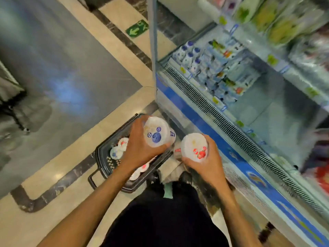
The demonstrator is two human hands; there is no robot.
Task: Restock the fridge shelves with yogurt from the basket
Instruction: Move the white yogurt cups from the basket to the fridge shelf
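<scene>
Sides of a blueberry-lidded white plastic tub [156,134], likely light and crushable, are clasped by the left hand [140,148], a strawberry-lidded tub [195,147] by the right hand [208,163].

I've just the one view: a wide-angle head camera, looking steeply down. The left hand [140,147] and right hand [209,164] sit close under the lens, the basket [103,163] lies on the floor beyond, and the fridge [204,125] slants up the right side, its upper shelves seemingly blurred.
</scene>
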